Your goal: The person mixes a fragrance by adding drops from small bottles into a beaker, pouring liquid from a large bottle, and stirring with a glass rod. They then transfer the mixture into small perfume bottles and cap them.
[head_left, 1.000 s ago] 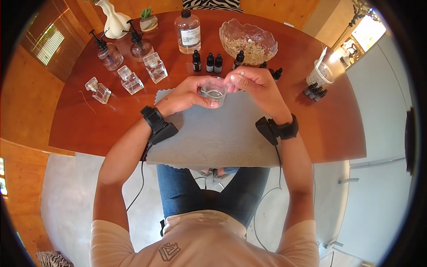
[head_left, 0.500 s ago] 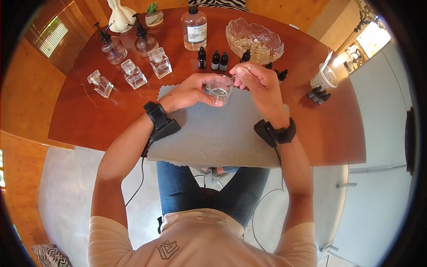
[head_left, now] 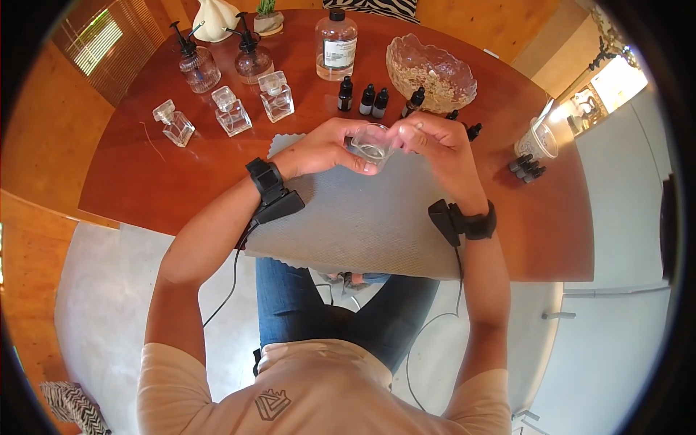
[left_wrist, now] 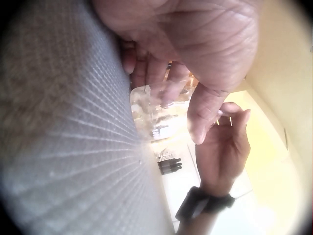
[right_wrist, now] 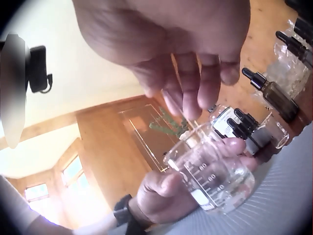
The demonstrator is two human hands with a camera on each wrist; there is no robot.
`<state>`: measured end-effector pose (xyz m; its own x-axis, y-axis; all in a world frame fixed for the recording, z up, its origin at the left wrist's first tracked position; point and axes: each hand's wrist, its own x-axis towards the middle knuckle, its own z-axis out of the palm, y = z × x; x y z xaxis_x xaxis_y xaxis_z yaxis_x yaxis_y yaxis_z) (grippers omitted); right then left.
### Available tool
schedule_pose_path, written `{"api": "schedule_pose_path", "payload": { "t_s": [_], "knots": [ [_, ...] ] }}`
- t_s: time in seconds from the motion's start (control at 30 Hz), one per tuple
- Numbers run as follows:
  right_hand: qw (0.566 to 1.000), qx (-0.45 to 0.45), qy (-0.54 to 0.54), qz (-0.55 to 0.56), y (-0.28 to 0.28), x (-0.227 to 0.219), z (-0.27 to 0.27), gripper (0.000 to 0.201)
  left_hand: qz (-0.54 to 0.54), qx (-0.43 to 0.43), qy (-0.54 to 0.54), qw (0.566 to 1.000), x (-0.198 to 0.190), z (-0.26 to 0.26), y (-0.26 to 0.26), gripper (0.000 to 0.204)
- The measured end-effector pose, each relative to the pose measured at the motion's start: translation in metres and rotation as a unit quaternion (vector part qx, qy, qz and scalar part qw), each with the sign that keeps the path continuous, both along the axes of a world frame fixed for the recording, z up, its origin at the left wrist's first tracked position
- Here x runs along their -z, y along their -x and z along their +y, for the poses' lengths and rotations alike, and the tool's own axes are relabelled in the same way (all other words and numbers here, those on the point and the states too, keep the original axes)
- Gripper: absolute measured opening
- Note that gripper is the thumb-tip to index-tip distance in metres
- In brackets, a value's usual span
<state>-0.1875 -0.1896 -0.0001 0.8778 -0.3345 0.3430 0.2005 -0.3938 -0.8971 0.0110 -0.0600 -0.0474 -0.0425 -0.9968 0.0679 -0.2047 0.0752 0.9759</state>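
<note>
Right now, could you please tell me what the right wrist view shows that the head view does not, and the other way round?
Only the right wrist view shows the numbered marks on the beaker legibly.

Only the head view shows the three square glass bottles, the two pump bottles and the white cup.

Both show the left hand holding the beaker, the right hand, dropper bottles and the mat.

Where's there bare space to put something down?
The grey mat is bare from the left hand and right hand to its near edge. Bare wood shows left of it, nearer than the square bottles, and right of it, nearer than the small bottles by the cup. Beyond both hands it's crowded: dropper bottles, labelled bottle, glass bowl.
</note>
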Motion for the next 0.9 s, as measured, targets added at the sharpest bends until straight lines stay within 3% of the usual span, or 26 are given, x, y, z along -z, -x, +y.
{"api": "schedule_pose_path", "payload": {
  "t_s": [0.03, 0.13, 0.23, 0.53, 0.63, 0.9],
  "knots": [
    [0.999, -0.032, -0.003, 0.008, 0.0013, -0.0027, -0.0003, 0.026, -0.004, 0.000, -0.001, 1.000, -0.0014, 0.0003, 0.0003, 0.064],
    [1.000, 0.028, 0.012, -0.003, -0.0016, 0.0031, -0.0026, 0.025, -0.008, -0.006, 0.003, 1.000, -0.0020, 0.0008, 0.0009, 0.064],
    [0.999, 0.036, -0.026, 0.015, 0.0005, -0.0013, -0.0036, 0.024, -0.008, -0.005, 0.009, 1.000, 0.0022, -0.0005, -0.0009, 0.065],
    [0.997, 0.071, -0.001, -0.010, -0.0022, 0.0003, 0.0047, 0.029, -0.014, -0.005, 0.012, 1.000, -0.0007, 0.0002, 0.0000, 0.060],
    [1.000, 0.014, -0.010, 0.000, -0.0014, 0.0024, -0.0002, 0.028, -0.006, -0.002, 0.018, 1.000, -0.0007, 0.0001, 0.0001, 0.060],
    [0.999, 0.043, -0.010, -0.010, 0.0022, -0.0002, 0.0014, 0.026, -0.017, -0.007, 0.002, 1.000, -0.0045, 0.0015, 0.0006, 0.063]
  ]
}}
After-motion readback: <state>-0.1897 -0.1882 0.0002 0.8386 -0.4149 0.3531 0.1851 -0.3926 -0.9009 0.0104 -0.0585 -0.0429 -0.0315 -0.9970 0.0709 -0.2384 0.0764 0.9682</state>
